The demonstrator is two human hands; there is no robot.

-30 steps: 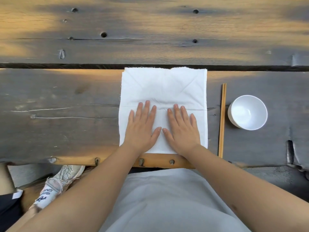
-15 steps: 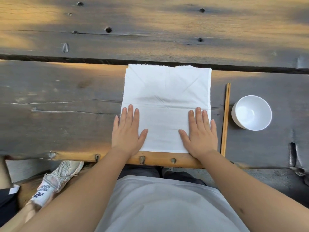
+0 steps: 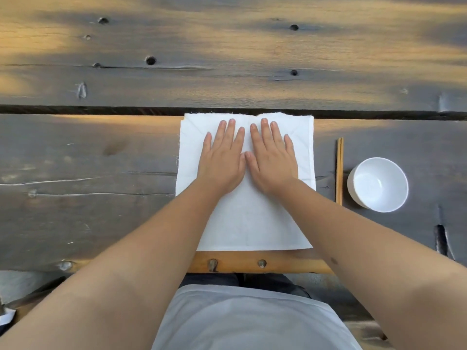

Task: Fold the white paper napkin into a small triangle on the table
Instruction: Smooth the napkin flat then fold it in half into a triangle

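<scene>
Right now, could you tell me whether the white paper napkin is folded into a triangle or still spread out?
Spread out. The white paper napkin lies flat as a square on the wooden table, both hands pressing it; no triangle yet.

White on weathered grey

White napkin [image 3: 249, 218], white bowl [image 3: 378, 184], tan chopsticks [image 3: 339, 170]; grey table [image 3: 88, 210] streaked with amber light.

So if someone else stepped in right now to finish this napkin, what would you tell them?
Left hand: flat, palm down on the napkin, holding nothing.
Right hand: the same, right beside it.
The napkin lies spread as a square near the table edge; chopsticks and white bowl sit to its right.
Done: laid out flat. Left: all folds to the small triangle.
</scene>
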